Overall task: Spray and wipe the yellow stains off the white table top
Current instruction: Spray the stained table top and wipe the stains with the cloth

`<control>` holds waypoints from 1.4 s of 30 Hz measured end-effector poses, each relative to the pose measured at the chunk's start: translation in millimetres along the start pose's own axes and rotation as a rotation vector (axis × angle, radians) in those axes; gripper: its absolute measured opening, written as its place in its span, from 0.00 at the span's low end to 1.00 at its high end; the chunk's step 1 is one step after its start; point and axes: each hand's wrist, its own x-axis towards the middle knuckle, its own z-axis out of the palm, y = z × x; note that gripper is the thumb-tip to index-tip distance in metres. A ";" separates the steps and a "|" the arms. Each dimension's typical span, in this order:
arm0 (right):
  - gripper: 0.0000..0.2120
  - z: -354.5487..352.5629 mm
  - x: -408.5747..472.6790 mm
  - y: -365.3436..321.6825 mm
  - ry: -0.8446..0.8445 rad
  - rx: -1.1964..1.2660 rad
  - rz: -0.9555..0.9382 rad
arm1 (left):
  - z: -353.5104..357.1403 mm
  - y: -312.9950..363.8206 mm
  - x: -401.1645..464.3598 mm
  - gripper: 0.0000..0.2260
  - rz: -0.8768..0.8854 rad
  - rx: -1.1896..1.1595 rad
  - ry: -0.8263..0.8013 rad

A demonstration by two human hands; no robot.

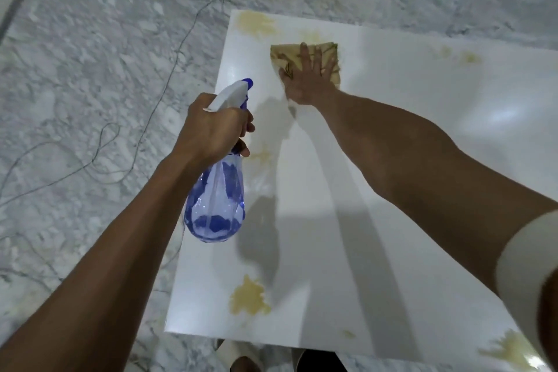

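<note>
Marble floor surrounds the table [392, 190]. Right hand [308, 78], flat and spread, presses cloth [305, 57] near the far-left corner. Left hand [211, 127] grips bottle [217, 190] over the left edge. Stains [249, 296] remain at several corners and edges; most wiping appears outstanding.

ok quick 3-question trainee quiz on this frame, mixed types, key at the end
1. True or false: the spray bottle stands on the table.
2. Which hand presses the cloth? A) left hand B) right hand C) neither
3. Fill in: the large yellow stain near the table's front edge is ___ by the cloth.

Key:
1. False; the left hand holds it in the air by the neck.
2. B; the right hand lies flat on it, fingers spread.
3. Untouched; the cloth lies toward the far edge.
</note>
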 end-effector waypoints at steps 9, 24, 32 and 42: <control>0.26 52.8 -135.5 -29.6 -0.028 0.097 0.011 | -29.7 -43.5 -78.9 0.09 -0.035 -0.044 -0.106; 0.30 134.8 -391.2 -84.7 -0.383 0.148 0.052 | -94.1 -123.6 -236.8 0.06 -0.028 0.101 -0.246; 0.29 74.9 -372.8 -75.0 -0.235 0.898 0.205 | -101.4 -85.1 -229.9 0.07 0.022 0.057 -0.225; 0.28 -7.8 -305.6 -58.9 -0.176 1.868 0.264 | -89.3 -21.0 -158.7 0.13 0.025 0.083 -0.214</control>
